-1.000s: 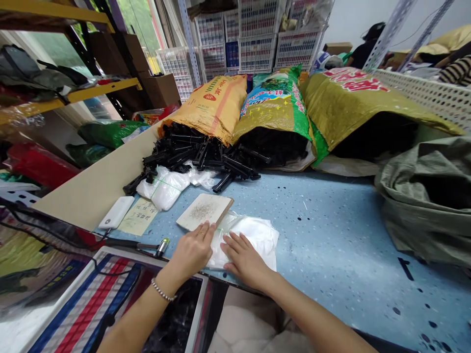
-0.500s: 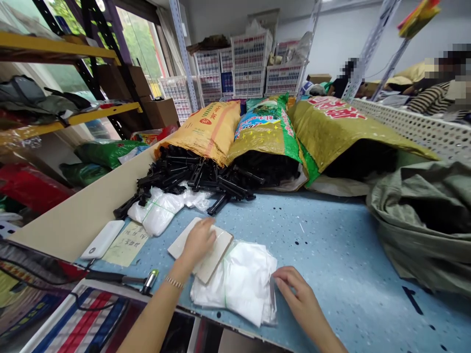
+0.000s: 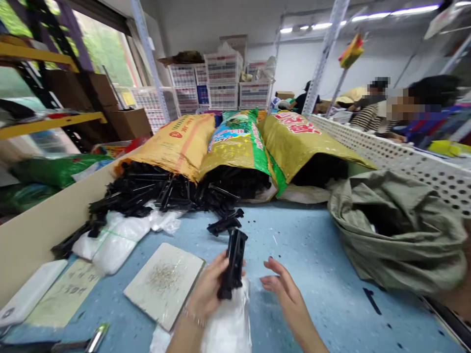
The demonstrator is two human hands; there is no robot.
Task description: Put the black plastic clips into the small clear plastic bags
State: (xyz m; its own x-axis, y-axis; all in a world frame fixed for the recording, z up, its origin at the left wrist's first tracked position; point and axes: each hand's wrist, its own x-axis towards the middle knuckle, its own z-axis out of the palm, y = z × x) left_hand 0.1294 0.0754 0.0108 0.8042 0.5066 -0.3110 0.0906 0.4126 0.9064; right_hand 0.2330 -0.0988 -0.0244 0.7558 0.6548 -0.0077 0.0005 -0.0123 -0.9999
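Observation:
My left hand [image 3: 210, 287] is closed around a black plastic part [image 3: 234, 264], long and narrow, held upright above the table. To its right, my right hand [image 3: 283, 289] is held with fingers apart and nothing in it. Below the hands lies a stack of white plastic bags [image 3: 230, 323], partly hidden by my left hand and forearm. A square pale board [image 3: 164, 284] with a speckled worn patch rests left of my left wrist. Beyond the held part, another black part [image 3: 225, 223] lies on the blue table [image 3: 294, 235].
Three woven sacks stand at the back; black parts spill from the orange one [image 3: 180, 142]. A grey-green cloth bag [image 3: 397, 240] sits at right. Tied clear bags [image 3: 117, 240], a white device [image 3: 31, 289], a note [image 3: 64, 294] and a hammer [image 3: 96, 338] lie left. People sit beyond the perforated rail [image 3: 423, 162].
My left hand has left the pale board and now holds a black plastic part. My right hand has moved away from the white bags' edge. The view has shifted right.

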